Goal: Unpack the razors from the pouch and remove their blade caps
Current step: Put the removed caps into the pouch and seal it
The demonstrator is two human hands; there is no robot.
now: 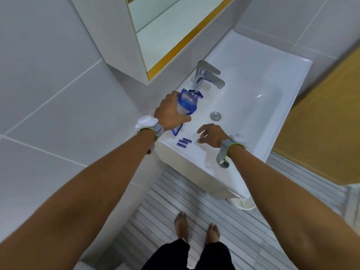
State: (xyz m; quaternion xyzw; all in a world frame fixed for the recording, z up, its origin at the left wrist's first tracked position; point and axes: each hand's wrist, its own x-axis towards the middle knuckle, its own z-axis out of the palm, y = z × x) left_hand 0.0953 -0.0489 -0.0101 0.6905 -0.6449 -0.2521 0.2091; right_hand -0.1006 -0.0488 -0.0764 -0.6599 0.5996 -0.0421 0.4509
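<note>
Bare feet (196,228) on striped floor tiles, dark trouser legs below, two forearms reaching forward to a white sink (253,78). Left hand (169,113) closed around a clear pouch (186,106) with blue trim, held tilted above the sink's left rim, mouth pointing toward the faucet (207,76). Inside the pouch, blue razor parts crowded near the open top; how many cannot be told. Blue strap or flap of the pouch hanging down below the hand, reaching toward the rim. Right hand (211,134) empty, fingers spread and slightly curled, hovering low over the front edge of the basin, gripping nothing. Between the two hands, on the flat front-left rim, three small blue blade caps (184,143) lying side by side in a short stack of rows, close together, just beside the dangling strap and near the right fingertips. Grey wristbands with green edging on both wrists. Round metal drain (215,115) in the basin floor, just beyond the right hand. Basin otherwise holding nothing visible. Mirror cabinet (155,61) with a yellow edge on the wall above the faucet.
</note>
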